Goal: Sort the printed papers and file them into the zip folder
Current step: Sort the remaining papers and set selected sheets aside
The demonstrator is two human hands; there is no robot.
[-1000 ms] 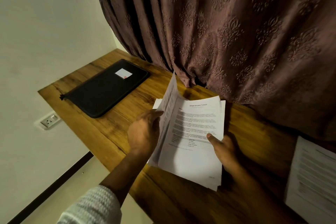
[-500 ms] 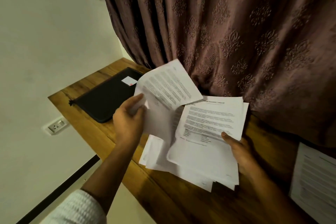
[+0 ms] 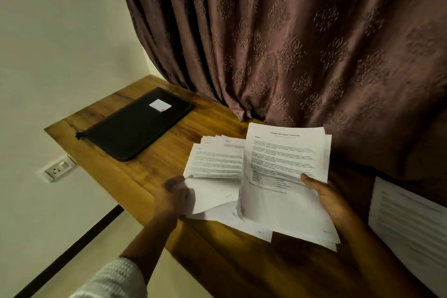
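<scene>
My right hand (image 3: 325, 197) holds a stack of printed papers (image 3: 283, 176) tilted up above the wooden table (image 3: 154, 169), thumb on the top sheet. Left of that stack, a second pile of printed sheets (image 3: 217, 159) lies fanned out on the table. My left hand (image 3: 173, 195) pinches the near edge of that pile's top sheet. The black zip folder (image 3: 135, 126) lies flat and closed at the table's far left, with a small white label (image 3: 159, 105) on its cover.
A brown patterned curtain (image 3: 302, 43) hangs right behind the table. Another printed sheet (image 3: 408, 222) lies at the right edge of the view. The table's left edge meets a pale wall with a socket (image 3: 56, 171).
My left hand has brought the lifted sheet down onto the left pile on the table. The right hand's stack stayed tilted up. The camera view shifted slightly.
</scene>
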